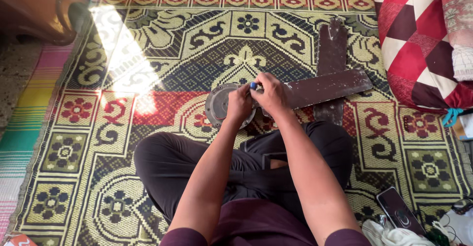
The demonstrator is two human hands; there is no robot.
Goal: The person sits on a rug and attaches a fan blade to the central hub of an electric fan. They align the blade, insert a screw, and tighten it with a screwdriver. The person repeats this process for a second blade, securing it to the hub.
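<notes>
A round grey fan motor housing (217,105) lies on the patterned mat just beyond my crossed legs. A dark brown fan blade (327,86) runs from it to the right, and a second brown blade (331,49) lies under it, pointing away. My left hand (239,104) rests over the housing's right side, fingers curled. Close against it, my right hand (270,94) pinches a small tool with a blue tip (253,85) over the spot where blade meets housing. What lies beneath both hands is hidden.
A red and white patchwork cushion (419,39) sits at the right edge. A dark phone (397,209) lies at the lower right beside white cloth (394,236). A brown wooden piece of furniture (39,7) stands at the top left. Sunlight streaks across the mat (123,54).
</notes>
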